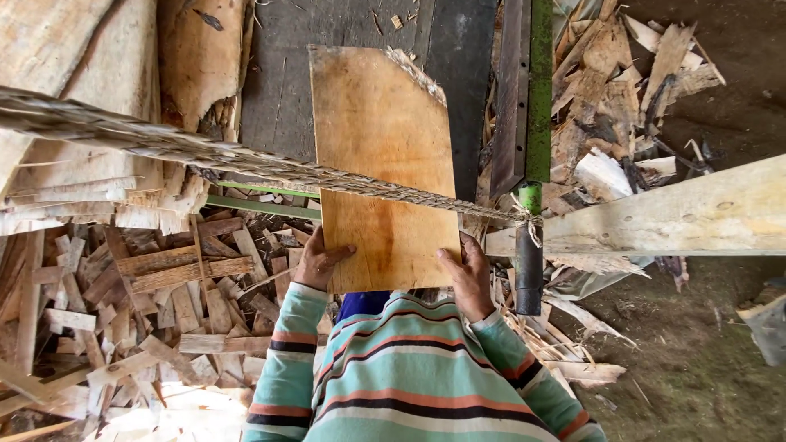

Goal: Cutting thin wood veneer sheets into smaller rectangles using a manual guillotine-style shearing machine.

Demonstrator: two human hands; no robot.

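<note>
Head camera looks down on a wide heap of wood offcuts [123,303] at my left, lying loose where they fell. Across the view runs a twisted rope [246,160], tied to a green post [530,196] beside a pale plank [671,217]. Under the rope I hold a thin wooden sheet [381,155], flat over the dark machine table [282,90]. My left hand [318,260] grips its near left corner and my right hand [468,274] its near right corner, thumbs on top, so it stays level. I see no package, label or sign.
</note>
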